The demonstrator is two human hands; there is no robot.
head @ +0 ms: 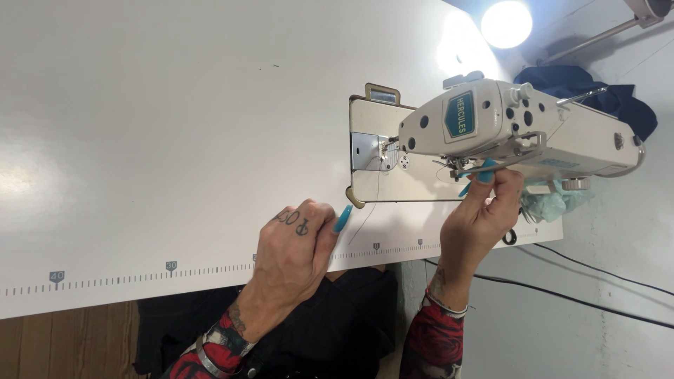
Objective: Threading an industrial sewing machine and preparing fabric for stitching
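A cream industrial sewing machine [533,130] stands on a white table [175,126], its head over a cream bed plate [414,184] with a metal needle plate [367,151]. My right hand [484,214] is raised under the machine head, fingertips with long turquoise nails pinching at the thread guides near the front of the arm. A thin thread [372,210] hangs down from the needle area to the table edge. My left hand [295,245] rests curled on the table's front edge by the printed ruler [168,270], holding nothing, one turquoise nail pointing at the bed plate corner.
A bright lamp [507,22] shines at the top right. Dark blue fabric [597,88] lies behind the machine, pale green cloth [554,203] under its right end. Black cables [583,281] run across the floor at right. Black fabric [351,323] lies in my lap.
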